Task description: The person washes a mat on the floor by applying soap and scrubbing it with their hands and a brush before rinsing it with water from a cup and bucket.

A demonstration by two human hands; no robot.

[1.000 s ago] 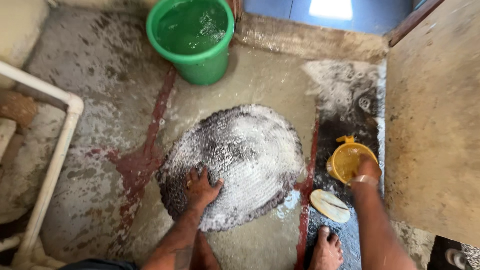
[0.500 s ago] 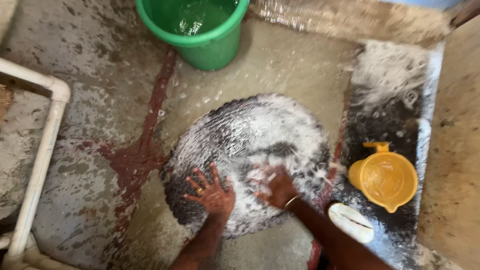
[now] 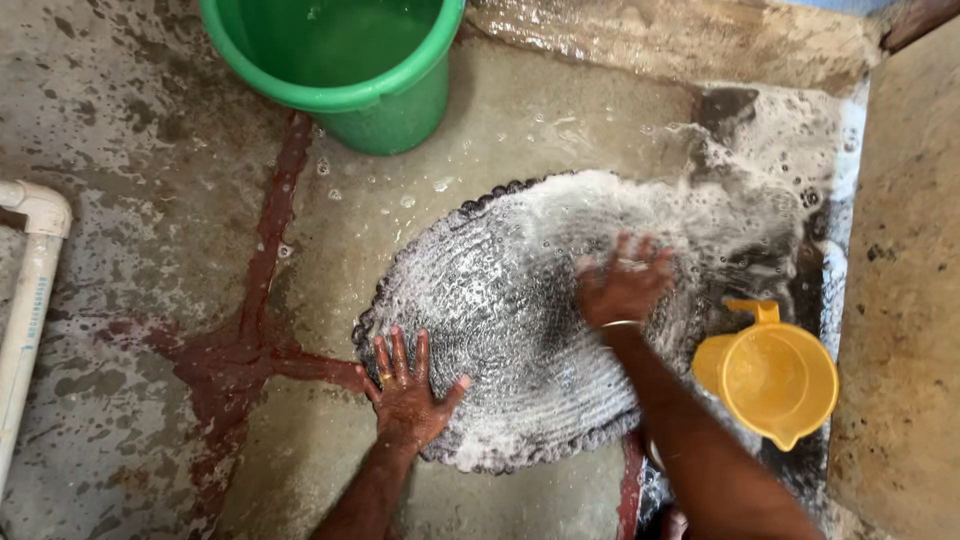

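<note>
Two hands press flat, fingers spread, on the soapy round mat at centre: left hand at seven o'clock, right hand, slightly blurred, at three.

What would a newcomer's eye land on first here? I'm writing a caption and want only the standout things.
First, the round foam-covered mat on the wet concrete floor at centre, with both bare hands flat on it: the left hand at its near edge, the right hand toward its far right side. Next, the bright green bucket of water at the top, and the yellow jug standing just right of the mat.
</note>
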